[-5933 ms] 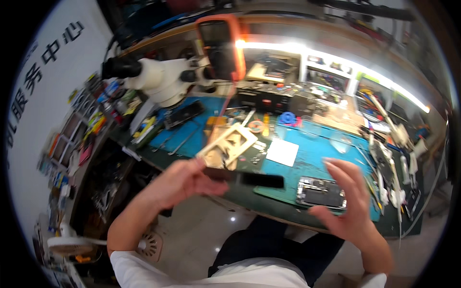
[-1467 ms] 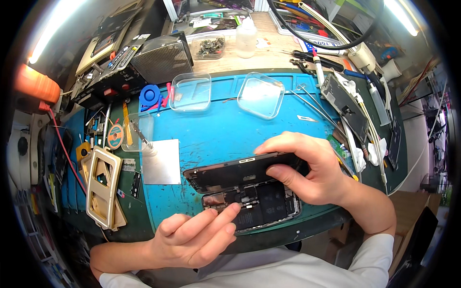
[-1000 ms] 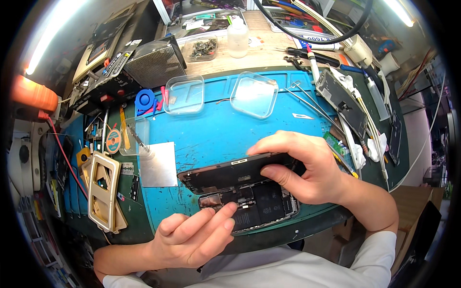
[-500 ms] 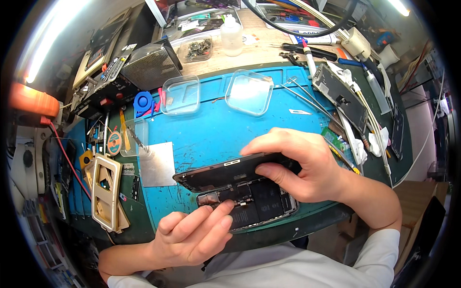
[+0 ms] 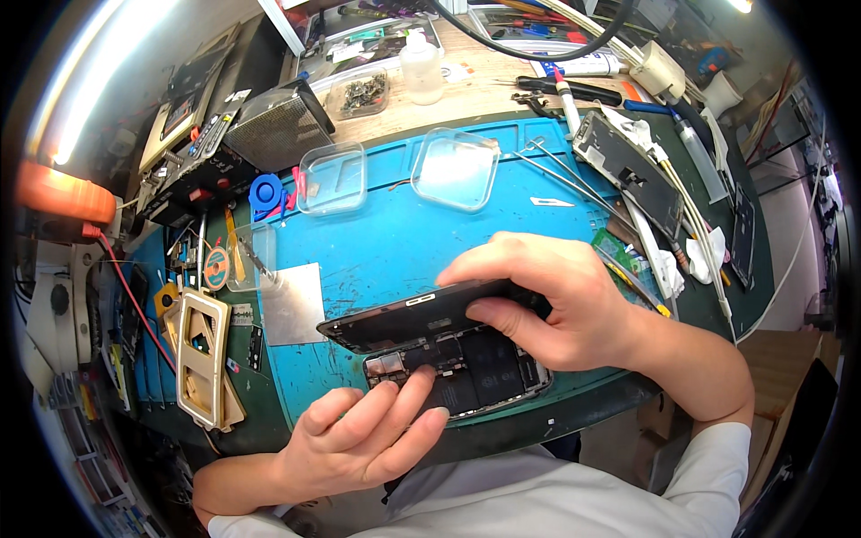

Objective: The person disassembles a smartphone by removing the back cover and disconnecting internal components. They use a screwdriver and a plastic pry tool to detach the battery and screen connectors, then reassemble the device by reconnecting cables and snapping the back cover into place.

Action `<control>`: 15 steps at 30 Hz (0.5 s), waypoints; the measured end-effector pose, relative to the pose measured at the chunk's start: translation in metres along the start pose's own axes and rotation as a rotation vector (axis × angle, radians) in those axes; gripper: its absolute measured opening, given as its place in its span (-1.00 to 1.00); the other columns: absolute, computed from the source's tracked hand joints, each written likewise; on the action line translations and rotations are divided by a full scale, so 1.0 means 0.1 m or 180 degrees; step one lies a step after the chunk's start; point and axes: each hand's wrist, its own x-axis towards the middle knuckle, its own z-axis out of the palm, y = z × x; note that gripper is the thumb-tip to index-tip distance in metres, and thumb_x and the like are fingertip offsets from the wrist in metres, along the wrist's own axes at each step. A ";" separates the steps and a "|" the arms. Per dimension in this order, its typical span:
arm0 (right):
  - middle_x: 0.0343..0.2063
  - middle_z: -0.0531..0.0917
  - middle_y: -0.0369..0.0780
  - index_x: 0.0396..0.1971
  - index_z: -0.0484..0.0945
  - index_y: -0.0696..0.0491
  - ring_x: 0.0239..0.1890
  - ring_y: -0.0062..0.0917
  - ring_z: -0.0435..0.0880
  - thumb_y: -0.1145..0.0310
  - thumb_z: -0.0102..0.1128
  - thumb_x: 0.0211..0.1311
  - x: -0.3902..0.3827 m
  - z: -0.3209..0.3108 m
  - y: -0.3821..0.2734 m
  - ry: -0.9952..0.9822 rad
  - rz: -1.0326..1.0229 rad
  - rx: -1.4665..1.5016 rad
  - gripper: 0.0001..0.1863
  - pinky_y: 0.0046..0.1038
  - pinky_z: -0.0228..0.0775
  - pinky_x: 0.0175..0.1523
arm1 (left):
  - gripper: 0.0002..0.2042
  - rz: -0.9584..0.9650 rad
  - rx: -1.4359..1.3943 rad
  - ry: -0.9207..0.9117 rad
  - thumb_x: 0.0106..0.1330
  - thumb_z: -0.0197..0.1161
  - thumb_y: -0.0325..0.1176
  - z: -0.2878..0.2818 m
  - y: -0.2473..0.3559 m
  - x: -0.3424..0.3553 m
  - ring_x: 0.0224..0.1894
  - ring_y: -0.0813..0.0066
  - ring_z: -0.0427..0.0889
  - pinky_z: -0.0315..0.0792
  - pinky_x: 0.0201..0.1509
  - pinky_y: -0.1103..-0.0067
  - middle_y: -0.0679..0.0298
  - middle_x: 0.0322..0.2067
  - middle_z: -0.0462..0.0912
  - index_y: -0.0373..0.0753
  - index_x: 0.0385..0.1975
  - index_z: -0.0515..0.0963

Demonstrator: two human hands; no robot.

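An opened smartphone lies at the near edge of the blue mat; its body [image 5: 493, 370] shows a black battery, a circuit board and small metal parts. Its dark screen panel [image 5: 386, 325] is lifted and tilted above the far side of the body. My right hand [image 5: 565, 300] grips this panel by its right end, thumb on the inner face and fingers behind. My left hand [image 5: 363, 439] has its fingers extended and apart, the index fingertip on the board inside the body. What lies under that fingertip is hidden.
A blue mat [image 5: 359, 260] bears two clear plastic trays [image 5: 332, 179], a metal plate [image 5: 294, 303] and tweezers [image 5: 565, 186]. At right lies another dark phone panel [image 5: 632, 175] among tools and cables. Gold-coloured frames [image 5: 203, 359] sit at left, near an orange-handled tool [image 5: 67, 193].
The view has shifted slightly, so the scene sits a little differently. My left fingers have spread a bit, with the index reaching slightly further onto the board. My right hand still holds the screen panel.
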 end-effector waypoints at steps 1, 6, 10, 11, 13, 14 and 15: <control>-0.17 0.74 -0.13 0.00 0.62 0.14 -0.18 -0.18 0.75 0.63 0.35 0.17 0.00 0.00 0.00 0.0012 -0.0014 0.0004 -0.64 -0.30 0.60 -0.11 | -0.52 0.0016 -0.0016 -0.0026 0.41 0.29 -0.39 0.00 0.00 0.00 0.14 0.55 0.46 0.27 0.09 0.60 0.39 0.08 0.78 -0.11 0.30 0.38; -0.17 0.74 -0.13 -0.01 0.62 0.13 -0.18 -0.18 0.75 0.63 0.35 0.18 0.00 0.02 0.02 0.0048 -0.0059 0.0022 -0.65 -0.29 0.60 -0.10 | -0.52 0.0061 -0.0081 -0.0023 0.41 0.29 -0.42 0.01 -0.01 0.00 0.10 0.51 0.51 0.37 0.10 0.61 0.33 0.06 0.79 -0.13 0.31 0.38; -0.17 0.74 -0.13 -0.01 0.62 0.13 -0.17 -0.19 0.75 0.62 0.36 0.18 -0.01 0.00 0.00 0.0033 -0.0049 -0.0015 -0.65 -0.29 0.61 -0.10 | -0.53 -0.0043 -0.0020 0.0064 0.43 0.27 -0.40 0.03 0.02 0.00 0.05 0.50 0.55 0.42 0.08 0.59 0.29 0.02 0.81 -0.18 0.32 0.37; -0.16 0.74 -0.13 -0.01 0.62 0.13 -0.17 -0.19 0.75 0.62 0.36 0.18 -0.02 0.00 0.01 0.0027 -0.0040 -0.0019 -0.65 -0.29 0.61 -0.10 | -0.53 -0.0088 -0.0098 0.0045 0.43 0.27 -0.39 0.02 0.01 0.02 0.05 0.50 0.55 0.42 0.08 0.60 0.29 0.01 0.81 -0.20 0.32 0.37; -0.16 0.74 -0.13 -0.01 0.62 0.13 -0.17 -0.19 0.75 0.62 0.35 0.18 -0.02 0.00 0.01 0.0031 -0.0050 -0.0010 -0.65 -0.29 0.61 -0.09 | -0.52 -0.0193 -0.0247 0.0007 0.43 0.26 -0.38 -0.02 0.01 0.04 0.04 0.50 0.56 0.43 0.07 0.61 0.28 -0.01 0.82 -0.23 0.32 0.36; -0.16 0.74 -0.12 -0.01 0.62 0.13 -0.17 -0.19 0.75 0.62 0.35 0.18 -0.02 0.01 0.01 0.0048 -0.0063 0.0001 -0.65 -0.29 0.61 -0.09 | -0.52 -0.0151 -0.0237 -0.0010 0.43 0.26 -0.36 -0.02 0.00 0.04 0.03 0.50 0.56 0.43 0.08 0.61 0.28 -0.01 0.82 -0.24 0.32 0.36; -0.16 0.74 -0.12 -0.01 0.62 0.13 -0.17 -0.19 0.75 0.62 0.35 0.19 -0.02 0.02 0.02 0.0062 -0.0074 0.0014 -0.65 -0.29 0.61 -0.09 | -0.51 -0.0114 -0.0230 -0.0029 0.43 0.25 -0.35 -0.02 -0.01 0.03 0.03 0.49 0.57 0.43 0.09 0.61 0.28 -0.01 0.81 -0.25 0.32 0.35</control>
